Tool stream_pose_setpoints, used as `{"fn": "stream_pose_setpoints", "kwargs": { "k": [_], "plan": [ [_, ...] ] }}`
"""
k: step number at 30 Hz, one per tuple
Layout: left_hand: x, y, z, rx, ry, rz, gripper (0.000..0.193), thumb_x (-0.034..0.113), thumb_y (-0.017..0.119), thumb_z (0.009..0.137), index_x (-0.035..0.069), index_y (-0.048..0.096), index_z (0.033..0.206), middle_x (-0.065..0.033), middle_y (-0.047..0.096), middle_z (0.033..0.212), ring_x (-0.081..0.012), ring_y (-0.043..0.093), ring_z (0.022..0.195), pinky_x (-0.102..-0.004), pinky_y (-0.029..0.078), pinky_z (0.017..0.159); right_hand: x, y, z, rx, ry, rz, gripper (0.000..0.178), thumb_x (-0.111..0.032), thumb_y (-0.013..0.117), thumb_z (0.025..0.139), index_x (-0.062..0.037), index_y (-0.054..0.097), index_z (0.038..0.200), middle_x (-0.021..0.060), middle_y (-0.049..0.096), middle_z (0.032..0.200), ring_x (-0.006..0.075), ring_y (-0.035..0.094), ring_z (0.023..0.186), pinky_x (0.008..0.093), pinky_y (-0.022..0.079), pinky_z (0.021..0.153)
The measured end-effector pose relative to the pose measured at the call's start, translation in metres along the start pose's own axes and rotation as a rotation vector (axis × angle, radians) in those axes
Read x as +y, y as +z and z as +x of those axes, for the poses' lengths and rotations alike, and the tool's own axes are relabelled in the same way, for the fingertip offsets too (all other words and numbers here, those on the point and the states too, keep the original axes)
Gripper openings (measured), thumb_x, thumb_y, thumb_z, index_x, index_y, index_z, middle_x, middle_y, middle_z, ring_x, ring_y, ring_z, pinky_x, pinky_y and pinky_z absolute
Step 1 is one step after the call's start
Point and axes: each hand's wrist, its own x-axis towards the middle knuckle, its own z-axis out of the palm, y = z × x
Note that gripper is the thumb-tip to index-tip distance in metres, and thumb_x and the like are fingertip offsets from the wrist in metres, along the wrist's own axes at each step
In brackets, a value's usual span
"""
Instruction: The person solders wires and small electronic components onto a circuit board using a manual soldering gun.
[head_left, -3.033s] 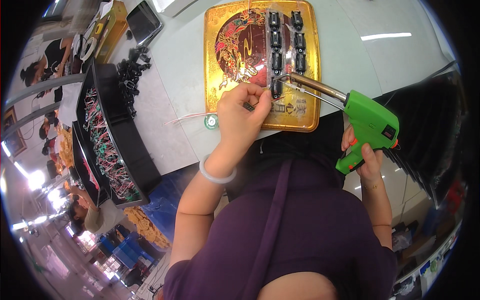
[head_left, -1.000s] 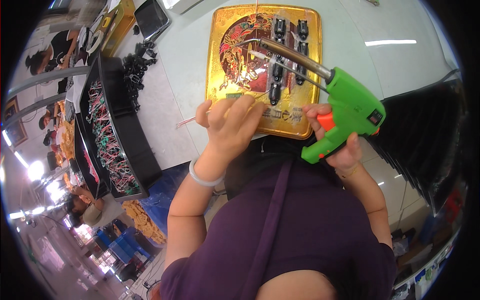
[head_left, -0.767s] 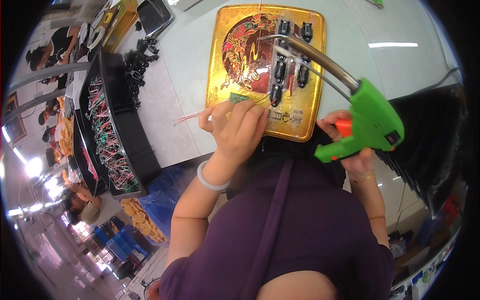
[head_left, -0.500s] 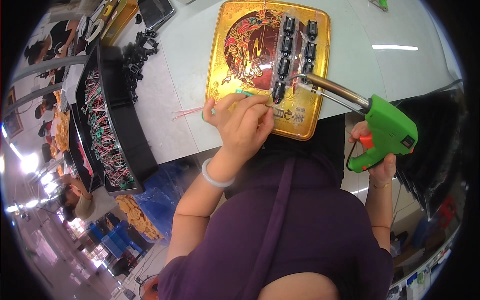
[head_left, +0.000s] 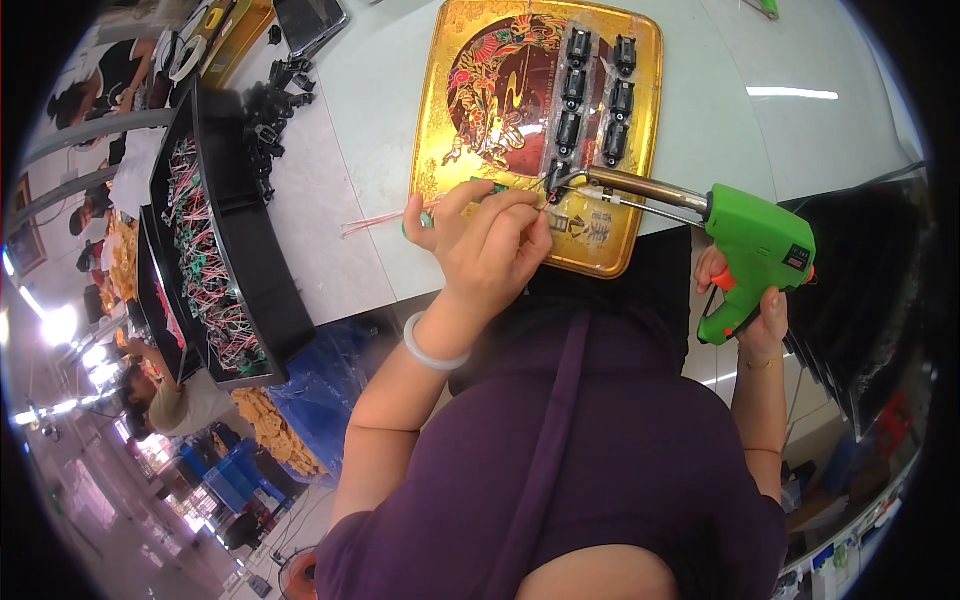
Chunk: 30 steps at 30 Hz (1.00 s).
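Observation:
My right hand [head_left: 768, 322] grips a green soldering gun [head_left: 752, 245], with fingers at its orange trigger. The gun's bent metal tip lies at the lowest black plastic housing [head_left: 558, 182] in the left row on a gold decorated tin [head_left: 436, 130]. My left hand [head_left: 485, 240] is closed in a pinch beside that housing. Its fingertips hold thin wires [head_left: 550, 203], partly hidden by the fingers. Green circuit-board pieces show by these fingers, and red and white wires [head_left: 375, 222] trail out to the left.
More black housings [head_left: 621, 98] stand in two rows on the tin. At left, a black bin [head_left: 290, 325] holds many wired green boards. Loose black parts [head_left: 268, 130] are piled beside it, near a dark tray [head_left: 312, 25]. Other people sit at far left.
The soldering gun has moved left and slightly down, bringing its tip from beside the right row to the lowest left housing. My left hand stays almost in place.

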Motion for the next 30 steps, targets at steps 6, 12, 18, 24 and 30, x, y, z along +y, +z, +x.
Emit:
{"fn": "stream_pose_setpoints", "kwargs": {
  "k": [6,12,18,24,30],
  "plan": [
    [0.0,0.001,-0.001,0.003,0.001,0.003,0.017,0.016,0.066,0.063,0.018,0.05,0.066,0.0083,0.057,0.071,-0.015,0.05,0.085,-0.0423,0.01,0.098,0.003,0.001,0.0,-0.002,-0.008,0.014,0.061,-0.05,0.049,0.081,0.0042,0.047,0.109,0.0144,0.053,0.084,0.0212,0.05,0.073,0.0325,0.042,0.064],
    [0.0,0.002,0.0,0.002,-0.008,-0.004,0.017,0.016,0.066,0.062,0.018,0.049,0.065,0.008,0.057,0.07,-0.0149,0.05,0.084,-0.0426,0.01,0.098,0.005,0.0,-0.001,-0.01,-0.005,0.023,0.06,-0.049,0.049,0.081,0.0043,0.046,0.109,0.0145,0.053,0.083,0.0213,0.05,0.073,0.0324,0.042,0.065],
    [0.0,0.002,0.001,-0.002,-0.006,-0.001,0.018,0.015,0.067,0.062,0.018,0.049,0.065,0.0084,0.057,0.07,-0.0143,0.049,0.083,-0.0428,0.011,0.097,0.007,-0.001,-0.001,-0.004,-0.014,-0.003,0.056,-0.047,0.049,0.082,0.0041,0.048,0.103,0.0143,0.052,0.082,0.0212,0.05,0.073,0.0326,0.043,0.065],
    [0.0,0.003,0.001,-0.004,-0.005,0.003,0.018,0.015,0.067,0.061,0.018,0.05,0.064,0.0085,0.056,0.069,-0.0139,0.049,0.082,-0.0431,0.012,0.096,0.009,-0.001,-0.003,0.0,-0.028,-0.04,0.05,-0.045,0.049,0.082,0.0033,0.05,0.097,0.0133,0.052,0.08,0.0206,0.05,0.071,0.0323,0.043,0.064],
    [0.002,0.001,0.001,-0.02,-0.004,0.015,0.023,0.013,0.069,0.059,0.015,0.046,0.061,0.0072,0.059,0.069,-0.0174,0.051,0.085,-0.042,0.012,0.099,0.012,0.001,-0.005,0.016,-0.042,-0.044,0.048,-0.045,0.05,0.082,0.0019,0.051,0.092,0.0119,0.051,0.077,0.0197,0.049,0.069,0.0319,0.043,0.063]
  ]
}}
